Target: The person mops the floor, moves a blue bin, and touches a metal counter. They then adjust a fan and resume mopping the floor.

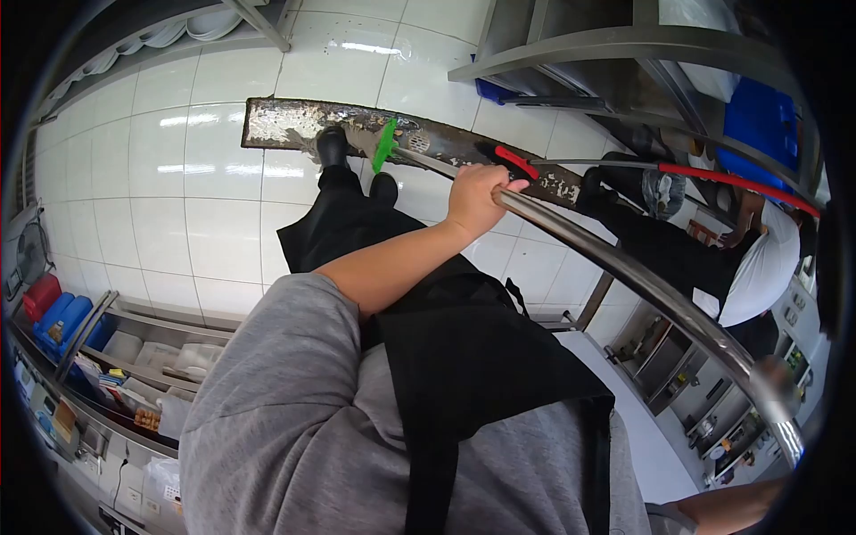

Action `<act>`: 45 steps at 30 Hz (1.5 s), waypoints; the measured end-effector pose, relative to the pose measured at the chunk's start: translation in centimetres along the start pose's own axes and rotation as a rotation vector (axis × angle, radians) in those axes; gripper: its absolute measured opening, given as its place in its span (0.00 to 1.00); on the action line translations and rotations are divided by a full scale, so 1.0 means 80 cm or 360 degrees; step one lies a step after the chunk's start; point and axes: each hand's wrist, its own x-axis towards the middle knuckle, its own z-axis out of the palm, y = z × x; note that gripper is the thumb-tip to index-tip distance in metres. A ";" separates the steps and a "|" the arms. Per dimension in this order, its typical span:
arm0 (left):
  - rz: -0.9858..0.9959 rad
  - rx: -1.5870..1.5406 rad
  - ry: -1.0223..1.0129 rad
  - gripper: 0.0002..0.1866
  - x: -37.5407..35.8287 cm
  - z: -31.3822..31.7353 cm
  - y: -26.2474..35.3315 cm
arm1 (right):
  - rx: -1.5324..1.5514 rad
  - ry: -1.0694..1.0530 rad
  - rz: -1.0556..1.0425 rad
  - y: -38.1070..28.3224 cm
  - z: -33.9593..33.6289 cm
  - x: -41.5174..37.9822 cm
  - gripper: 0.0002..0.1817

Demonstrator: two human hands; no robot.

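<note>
My left hand (481, 198) is closed around a shiny metal pole (615, 259) that runs across the view from upper middle to lower right. At its far end is a green broom head (385, 145), down on a long, worn metal drain cover (285, 123) set in the floor. Greyish bristles show on the side of the head toward my boot. One black boot (332, 145) of mine stands on the cover, the other (383, 189) beside it. My right forearm (731, 508) shows at the lower right edge; its hand is out of sight.
A co-worker (758, 267) in white top and black apron stands at right, near a red brush head (515, 162) with a red-and-grey handle (713, 176). Metal shelving (615, 49) and a blue bin (758, 134) stand upper right. Shelves with containers (160, 357) line the left. White tiles (205, 223) look wet.
</note>
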 end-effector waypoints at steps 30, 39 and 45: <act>0.0902 0.2034 -0.0054 0.16 0.441 -0.518 -0.004 | 0.0641 -0.0623 0.0228 0.265 0.166 0.101 0.19; 0.0837 0.2103 -0.0511 0.15 0.481 -0.536 -0.018 | 0.0661 -0.0466 0.0138 0.289 0.174 0.129 0.20; 0.0797 0.1900 -0.0677 0.09 0.493 -0.540 -0.007 | 0.0633 -0.0448 0.0139 0.290 0.153 0.126 0.18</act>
